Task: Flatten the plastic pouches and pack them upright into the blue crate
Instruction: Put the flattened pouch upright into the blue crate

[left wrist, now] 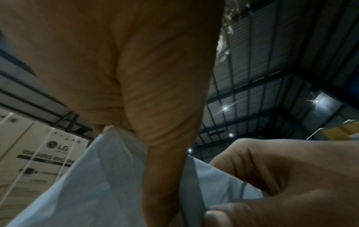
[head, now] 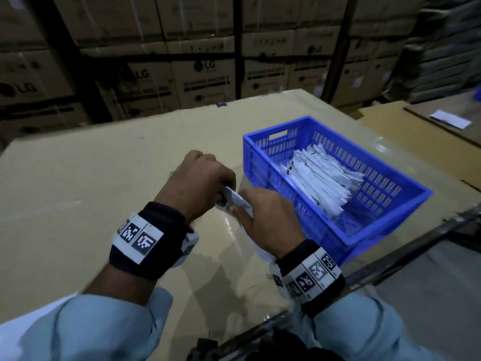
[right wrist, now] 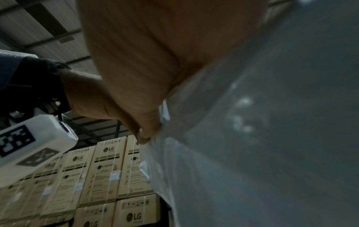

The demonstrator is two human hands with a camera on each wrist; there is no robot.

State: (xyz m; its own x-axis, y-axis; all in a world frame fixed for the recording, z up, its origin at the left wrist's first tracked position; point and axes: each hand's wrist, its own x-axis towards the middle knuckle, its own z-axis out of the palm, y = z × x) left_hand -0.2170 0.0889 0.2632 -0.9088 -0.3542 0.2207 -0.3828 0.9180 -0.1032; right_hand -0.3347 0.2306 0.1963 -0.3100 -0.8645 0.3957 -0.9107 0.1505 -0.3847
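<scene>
While a row of pouches [head: 324, 182] already stands in the blue crate [head: 406, 187], my left hand [head: 197, 183] and right hand [head: 268, 220] both pinch another pouch [head: 235, 201], unpacked.

Your far right holds a bright blue slotted plastic crate [head: 338, 230] filled with white plastic pouches [head: 322, 183], on a pale tan cardboard tabletop [head: 104, 178]. Your black wristbands [head: 145, 246] carry white tags printed with black-and-white square codes, above light blue sleeves [head: 78, 329]. The far brown cardboard boxes [head: 200, 82] bear black lettering.
</scene>
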